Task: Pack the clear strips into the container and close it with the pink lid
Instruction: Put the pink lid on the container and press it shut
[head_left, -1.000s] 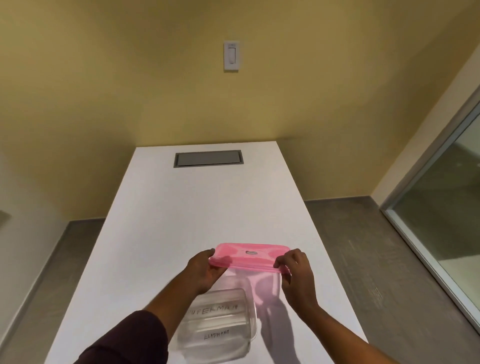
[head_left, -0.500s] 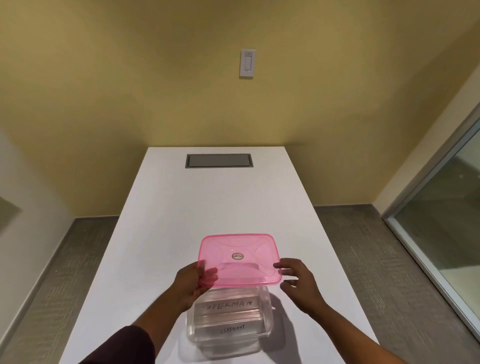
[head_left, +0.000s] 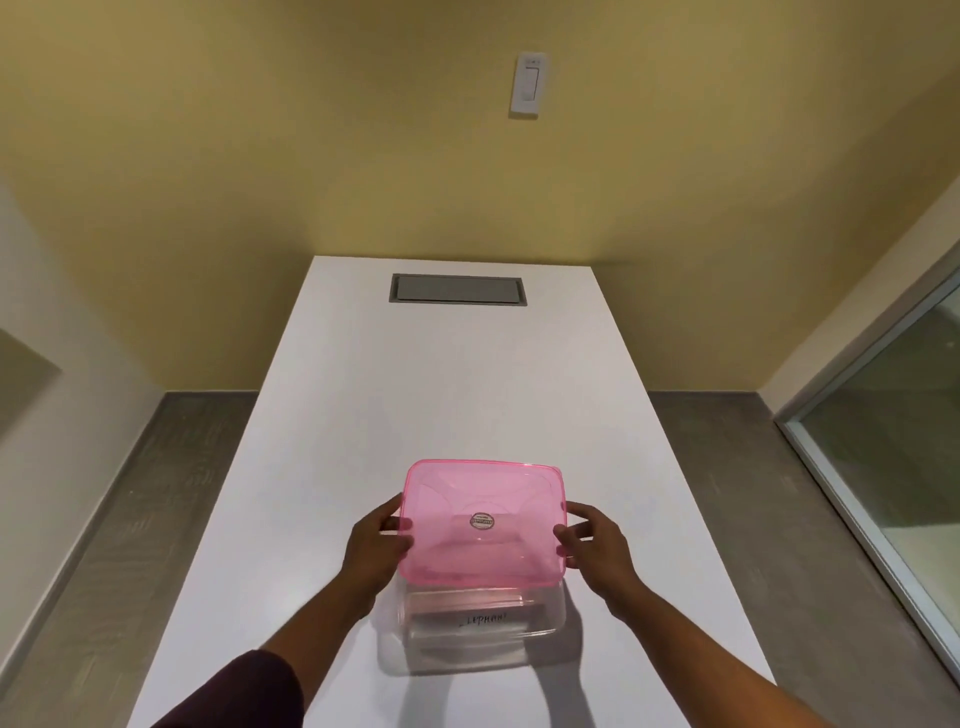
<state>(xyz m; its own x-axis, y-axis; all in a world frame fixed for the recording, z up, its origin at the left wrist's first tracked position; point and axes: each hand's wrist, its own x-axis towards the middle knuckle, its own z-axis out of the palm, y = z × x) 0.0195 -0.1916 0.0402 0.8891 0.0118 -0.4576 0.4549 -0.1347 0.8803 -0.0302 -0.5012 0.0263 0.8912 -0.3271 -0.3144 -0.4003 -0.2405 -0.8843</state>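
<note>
The pink lid (head_left: 483, 519) lies flat over the clear container (head_left: 483, 634), covering most of its top. The container's near wall shows below the lid, with clear strips inside and handwritten words on them. My left hand (head_left: 376, 551) holds the lid's left edge, thumb on top. My right hand (head_left: 595, 545) holds the right edge the same way. I cannot tell whether the lid is pressed fully onto the rim.
The container stands on a long white table (head_left: 467, 389) that runs away from me. A grey hatch (head_left: 457, 289) is set into its far end. Grey floor lies on both sides, and a glass wall (head_left: 893, 415) is at the right.
The lid has come down and toward me over the container. My right hand, which hovered off the lid half a second ago, now holds its right edge.
</note>
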